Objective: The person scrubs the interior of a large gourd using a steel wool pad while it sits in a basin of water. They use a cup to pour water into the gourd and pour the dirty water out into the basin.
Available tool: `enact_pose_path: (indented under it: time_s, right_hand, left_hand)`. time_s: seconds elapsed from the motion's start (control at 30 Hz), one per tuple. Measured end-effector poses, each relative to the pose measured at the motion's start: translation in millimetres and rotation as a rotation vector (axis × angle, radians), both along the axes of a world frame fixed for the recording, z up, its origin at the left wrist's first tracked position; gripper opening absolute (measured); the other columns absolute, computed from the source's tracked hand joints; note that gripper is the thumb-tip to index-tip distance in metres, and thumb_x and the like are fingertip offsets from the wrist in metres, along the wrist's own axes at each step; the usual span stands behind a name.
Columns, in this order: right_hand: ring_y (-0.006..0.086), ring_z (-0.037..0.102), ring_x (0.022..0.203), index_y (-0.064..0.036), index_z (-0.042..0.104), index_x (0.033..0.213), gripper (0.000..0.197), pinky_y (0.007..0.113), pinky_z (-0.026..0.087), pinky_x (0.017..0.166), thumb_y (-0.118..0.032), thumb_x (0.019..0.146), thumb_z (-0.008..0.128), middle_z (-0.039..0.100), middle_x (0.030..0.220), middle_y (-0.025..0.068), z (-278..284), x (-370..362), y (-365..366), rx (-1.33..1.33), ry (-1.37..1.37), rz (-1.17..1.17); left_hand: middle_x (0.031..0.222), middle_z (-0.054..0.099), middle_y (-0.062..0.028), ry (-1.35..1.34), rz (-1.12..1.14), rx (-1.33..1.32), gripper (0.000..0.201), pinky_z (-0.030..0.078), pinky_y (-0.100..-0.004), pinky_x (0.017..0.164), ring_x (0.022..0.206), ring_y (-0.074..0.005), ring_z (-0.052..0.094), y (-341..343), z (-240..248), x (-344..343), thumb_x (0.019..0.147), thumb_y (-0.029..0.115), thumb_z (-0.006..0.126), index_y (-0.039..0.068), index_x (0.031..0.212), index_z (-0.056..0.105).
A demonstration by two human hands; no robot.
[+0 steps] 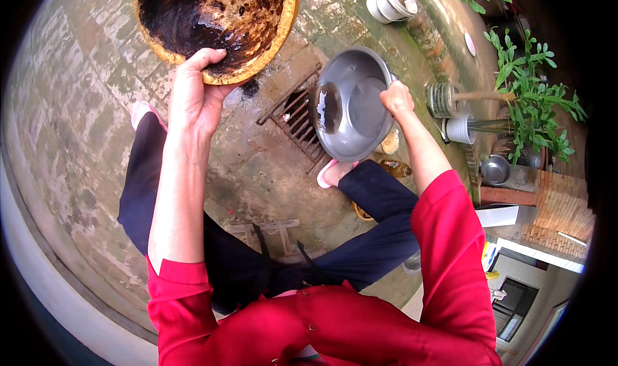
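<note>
My left hand (pixel 196 86) grips the near rim of a round bowl (pixel 241 28), thumb inside and fingers underneath. The bowl has a thick yellow rim and a wet inside, heavily stained dark brown and black; its far part is cut off by the picture's upper edge. On the right, my right hand (pixel 396 100) is closed on the rim of a grey basin (pixel 365 105). That basin is tilted to the left, with a pool of dark liquid (pixel 328 109) gathered on its left side. Just beneath and left of it lies a rusty metal drain grate (pixel 296 116) in the ground.
Worn, damp paving (pixel 90 76) surrounds my feet in pink shoes. A low wooden stool (pixel 280 228) stands between my legs. By my right foot are a bottle of amber liquid (pixel 396 168) and a yellowish container (pixel 389 142). Potted plants (pixel 444 100) and a metal bowl (pixel 495 170) stand at right.
</note>
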State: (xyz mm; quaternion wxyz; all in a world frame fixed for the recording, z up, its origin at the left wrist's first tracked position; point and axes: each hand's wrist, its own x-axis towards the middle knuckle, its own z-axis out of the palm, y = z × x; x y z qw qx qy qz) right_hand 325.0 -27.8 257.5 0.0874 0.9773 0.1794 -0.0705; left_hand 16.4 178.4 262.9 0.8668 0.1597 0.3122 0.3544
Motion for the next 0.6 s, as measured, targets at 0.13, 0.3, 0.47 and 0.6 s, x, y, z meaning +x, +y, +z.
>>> enact_pose_path:
  time_s: [0.13,0.3,0.47,0.6]
  right_hand:
    - [0.0333,0.067,0.093,0.0155,0.051,0.115,0.048,0.039,0.053,0.08,-0.01,0.075,0.061,0.066,0.1,0.0243,2,-11,14,-0.106,-0.113,0.236]
    - [0.0331,0.069,0.083,0.0268,0.035,0.12,0.062,0.039,0.055,0.071,-0.005,0.073,0.06,0.067,0.088,0.0253,11,-36,39,-0.201,-0.179,0.375]
    - [0.0315,0.07,0.076,0.0264,0.036,0.121,0.061,0.039,0.056,0.067,-0.004,0.073,0.059,0.068,0.083,0.0243,13,-38,43,-0.249,-0.268,0.492]
    - [0.0317,0.07,0.076,0.0261,0.037,0.12,0.059,0.039,0.056,0.068,-0.004,0.074,0.058,0.068,0.084,0.024,17,-36,39,-0.262,-0.28,0.489]
  left_hand:
    - [0.096,0.064,-0.0126,-0.02,0.003,-0.007,0.019,0.059,-0.0433,0.074,0.082,-0.0229,0.066,1,3,-2,0.08,0.0,0.056,-0.004,0.098,0.057]
    - [0.094,0.065,-0.0127,-0.032,0.031,0.005,0.016,0.058,-0.0441,0.074,0.082,-0.0227,0.066,1,7,-9,0.08,0.001,0.056,-0.005,0.095,0.058]
    - [0.094,0.065,-0.0131,-0.052,0.043,0.011,0.017,0.059,-0.0439,0.074,0.081,-0.0228,0.066,2,8,-13,0.081,0.002,0.056,-0.005,0.096,0.058]
    - [0.094,0.065,-0.0137,-0.053,0.044,0.011,0.017,0.059,-0.043,0.073,0.082,-0.0227,0.066,3,9,-17,0.081,0.002,0.055,-0.006,0.096,0.058]
